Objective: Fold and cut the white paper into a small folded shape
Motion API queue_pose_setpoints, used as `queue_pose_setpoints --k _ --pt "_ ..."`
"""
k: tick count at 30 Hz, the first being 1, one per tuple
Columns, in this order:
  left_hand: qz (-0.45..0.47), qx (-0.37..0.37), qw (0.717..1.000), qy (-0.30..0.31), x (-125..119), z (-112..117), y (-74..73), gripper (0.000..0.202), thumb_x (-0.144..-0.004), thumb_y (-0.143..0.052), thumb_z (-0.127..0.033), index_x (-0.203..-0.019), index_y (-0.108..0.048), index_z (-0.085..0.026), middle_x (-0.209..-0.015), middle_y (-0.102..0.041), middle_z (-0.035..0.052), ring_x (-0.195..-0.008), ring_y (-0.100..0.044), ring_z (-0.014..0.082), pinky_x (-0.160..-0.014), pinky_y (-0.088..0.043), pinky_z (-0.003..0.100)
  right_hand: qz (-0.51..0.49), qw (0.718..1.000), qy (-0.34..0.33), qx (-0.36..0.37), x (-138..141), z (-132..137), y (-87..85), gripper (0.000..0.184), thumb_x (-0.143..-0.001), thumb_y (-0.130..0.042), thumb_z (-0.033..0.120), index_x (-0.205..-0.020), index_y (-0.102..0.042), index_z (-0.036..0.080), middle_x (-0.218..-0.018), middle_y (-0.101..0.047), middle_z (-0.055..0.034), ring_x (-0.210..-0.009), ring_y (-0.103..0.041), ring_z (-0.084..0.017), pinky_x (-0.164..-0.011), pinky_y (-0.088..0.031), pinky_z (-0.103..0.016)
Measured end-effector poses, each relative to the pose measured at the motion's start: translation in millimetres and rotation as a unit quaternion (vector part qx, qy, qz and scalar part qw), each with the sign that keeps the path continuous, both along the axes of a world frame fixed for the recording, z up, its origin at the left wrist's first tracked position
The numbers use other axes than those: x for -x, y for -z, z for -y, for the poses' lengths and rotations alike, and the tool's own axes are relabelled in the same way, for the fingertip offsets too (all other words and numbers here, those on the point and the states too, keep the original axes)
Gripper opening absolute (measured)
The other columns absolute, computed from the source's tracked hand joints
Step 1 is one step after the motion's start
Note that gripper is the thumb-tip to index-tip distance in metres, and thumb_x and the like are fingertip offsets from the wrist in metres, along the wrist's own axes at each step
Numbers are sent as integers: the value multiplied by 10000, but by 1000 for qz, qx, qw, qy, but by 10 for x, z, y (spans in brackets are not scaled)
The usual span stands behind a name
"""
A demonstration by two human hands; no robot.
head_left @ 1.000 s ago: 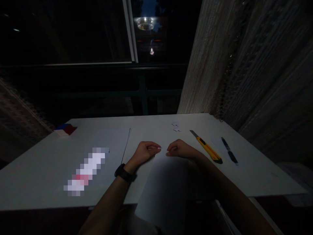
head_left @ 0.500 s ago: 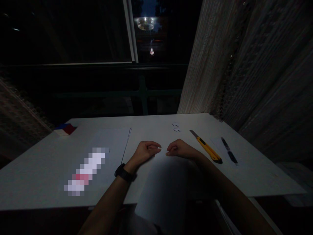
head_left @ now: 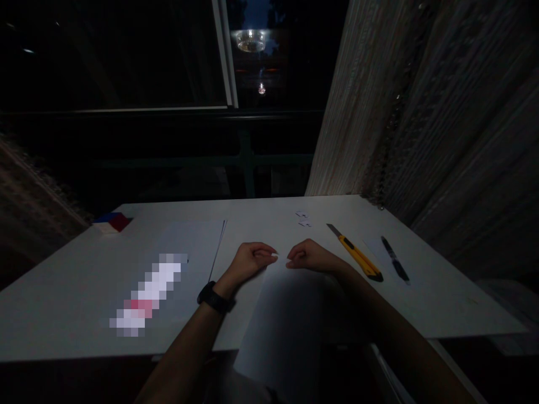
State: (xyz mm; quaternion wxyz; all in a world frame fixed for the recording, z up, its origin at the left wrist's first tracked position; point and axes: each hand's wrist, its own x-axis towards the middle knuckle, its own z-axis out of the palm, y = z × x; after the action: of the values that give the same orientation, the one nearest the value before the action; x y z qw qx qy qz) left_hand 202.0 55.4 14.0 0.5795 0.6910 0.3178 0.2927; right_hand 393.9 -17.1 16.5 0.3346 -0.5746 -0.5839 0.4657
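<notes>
A white sheet of paper (head_left: pixel 290 314) hangs from between my hands over the table's front edge, curving down toward me. My left hand (head_left: pixel 255 261), with a black watch (head_left: pixel 215 298) on its wrist, pinches the paper's upper left edge between thumb and fingers. Opposite it, my right hand (head_left: pixel 311 256) pinches the upper right edge, fingertips curled in. A narrow gap separates the two sets of fingertips. Beyond my hands lie two small white cut pieces of paper (head_left: pixel 304 223). To the right of my right hand is a yellow box cutter (head_left: pixel 357 255) with its blade out.
A black pen (head_left: pixel 394 259) lies right of the cutter. At left, flat paper sheets (head_left: pixel 197 241) bear a pixelated bright object (head_left: pixel 155 289). A red, blue and white cube (head_left: pixel 112 223) sits at the far left of the white table (head_left: pixel 54 297). A curtain (head_left: pixel 337 112) hangs behind at right.
Hardly anything differs. Both hands keep their pinch on the paper, and its lower hanging part has shifted very slightly.
</notes>
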Motion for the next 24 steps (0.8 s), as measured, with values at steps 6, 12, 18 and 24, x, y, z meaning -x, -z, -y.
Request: queue_pose_setpoints --k 6,12,18,24 --pt "-6 -3 1000 2 5 35 -60 300 -556 -742 -335 -743 -700 -105 -521 -560 -1 -455 -418 64 -446 -291 201 7 1000 -2 -15 -14 -18 34 347 -542 -726 411 -702 -659 110 -568 -592 1 -522 -507 -102 -514 -380 -228" --pt "2 -3 1000 4 4 31 -53 320 -557 -740 -354 -738 -697 -93 -556 -589 23 -480 -452 77 -460 -312 206 14 999 10 -28 -5 -29 51 368 -570 -704 453 -701 -671 110 -611 -625 -27 -576 -546 -129 -543 -404 -240" --pt "-1 -2 1000 0 -2 22 -28 315 -551 -744 -363 -724 -694 -104 -552 -589 23 -474 -454 77 -451 -315 202 29 999 6 -46 -2 -24 49 344 -605 -683 447 -684 -671 112 -604 -617 -24 -567 -529 -121 -536 -398 -238" --pt "-3 -12 1000 1 -5 29 -31 332 -544 -746 -380 -723 -695 -105 -575 -605 32 -495 -480 87 -446 -326 199 16 999 4 -37 8 -34 62 346 -571 -705 440 -677 -666 113 -577 -602 -6 -545 -518 -112 -531 -385 -234"
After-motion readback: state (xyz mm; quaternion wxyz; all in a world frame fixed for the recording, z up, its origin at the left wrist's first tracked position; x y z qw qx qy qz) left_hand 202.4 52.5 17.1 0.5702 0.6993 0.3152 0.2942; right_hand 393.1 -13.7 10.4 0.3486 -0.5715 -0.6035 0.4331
